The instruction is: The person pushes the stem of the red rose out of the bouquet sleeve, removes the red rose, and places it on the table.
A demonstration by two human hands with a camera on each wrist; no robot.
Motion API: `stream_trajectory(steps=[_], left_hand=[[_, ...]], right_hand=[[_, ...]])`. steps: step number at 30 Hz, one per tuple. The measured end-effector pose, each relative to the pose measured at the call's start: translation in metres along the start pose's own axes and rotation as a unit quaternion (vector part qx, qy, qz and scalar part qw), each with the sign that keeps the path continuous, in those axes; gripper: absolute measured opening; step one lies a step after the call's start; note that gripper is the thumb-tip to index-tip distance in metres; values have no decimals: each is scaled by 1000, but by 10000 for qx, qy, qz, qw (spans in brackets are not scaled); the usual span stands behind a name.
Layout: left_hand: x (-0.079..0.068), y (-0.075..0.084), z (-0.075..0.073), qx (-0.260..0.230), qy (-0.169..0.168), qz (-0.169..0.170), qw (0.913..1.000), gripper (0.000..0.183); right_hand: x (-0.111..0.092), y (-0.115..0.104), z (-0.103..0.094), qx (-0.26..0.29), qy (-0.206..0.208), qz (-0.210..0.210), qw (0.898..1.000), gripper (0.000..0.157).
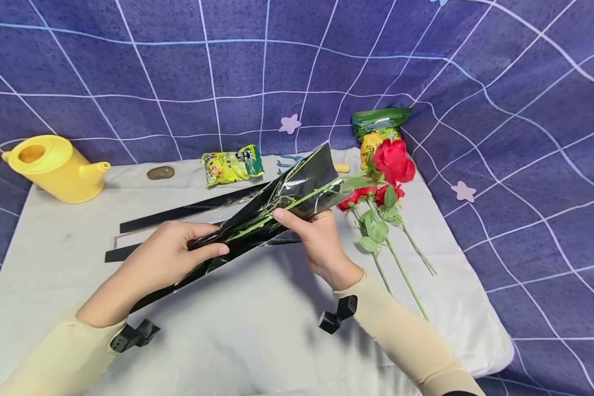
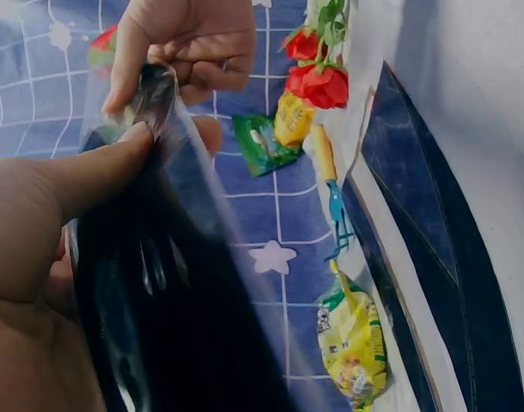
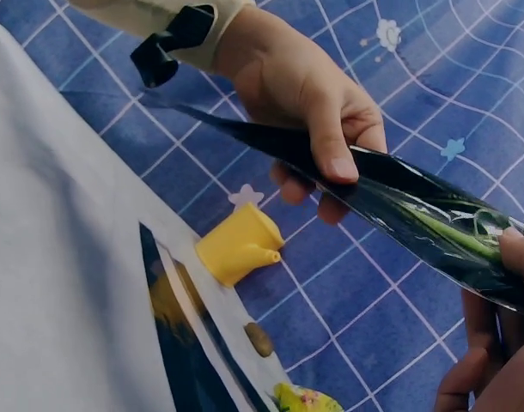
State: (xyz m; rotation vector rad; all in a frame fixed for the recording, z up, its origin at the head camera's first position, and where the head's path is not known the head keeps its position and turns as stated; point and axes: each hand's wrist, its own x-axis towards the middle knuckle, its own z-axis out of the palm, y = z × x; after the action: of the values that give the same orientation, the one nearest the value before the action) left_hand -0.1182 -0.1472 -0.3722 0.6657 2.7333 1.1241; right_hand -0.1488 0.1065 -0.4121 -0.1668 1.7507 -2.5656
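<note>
A black plastic flower sleeve (image 1: 319,170) with clear glossy parts is held slantwise above the table. Inside it runs the green stem of a red rose (image 1: 395,161), whose bloom sticks out past the wide end at the upper right. My left hand (image 1: 165,250) grips the narrower part of the sleeve, thumb on top. Nearer the wide end, my right hand (image 1: 322,242) holds the sleeve from below, its thumb pressed along the stem. In the right wrist view the stem (image 3: 455,236) shows between the sleeve's layers. Sleeve and hands hide the stem's lower end.
More red roses (image 1: 396,193) lie at the right. Flat black-edged sleeves (image 1: 193,208) lie behind the hands. Along the back stand a yellow watering can (image 1: 54,168), brown stone (image 1: 160,172), yellow-green packet (image 1: 231,165), small blue rake (image 1: 289,160) and green-yellow bag (image 1: 380,122).
</note>
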Motion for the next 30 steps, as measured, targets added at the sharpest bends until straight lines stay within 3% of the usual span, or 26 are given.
stream_trajectory(steps=[4, 8, 15, 18, 21, 25, 30], left_hand=[[-6, -7, -2, 122, 91, -50, 9999, 22], [-18, -19, -5, 216, 206, -113, 9995, 13], [-41, -37, -13, 27, 270, -317, 9991, 8], [-45, -41, -15, -4, 252, -367, 9990, 7], [-48, -44, -16, -65, 205, -406, 9989, 5], [-48, -46, -15, -257, 74, -332, 9991, 5], [-46, -48, -12, -446, -179, -316, 9983, 8]], right_hand=[[-2, 0, -8, 2, -315, 372, 9988, 31], [-4, 1, -26, 395, -574, 618, 9957, 28], [-9, 4, -58, 1240, -892, 512, 9869, 33], [-9, 4, -65, 1489, -741, 152, 9860, 28], [-5, 2, -66, 1603, -341, -146, 9864, 19], [-2, -1, -62, 1699, 44, -73, 9854, 7], [0, -1, -55, 1947, 192, 51, 9807, 8]])
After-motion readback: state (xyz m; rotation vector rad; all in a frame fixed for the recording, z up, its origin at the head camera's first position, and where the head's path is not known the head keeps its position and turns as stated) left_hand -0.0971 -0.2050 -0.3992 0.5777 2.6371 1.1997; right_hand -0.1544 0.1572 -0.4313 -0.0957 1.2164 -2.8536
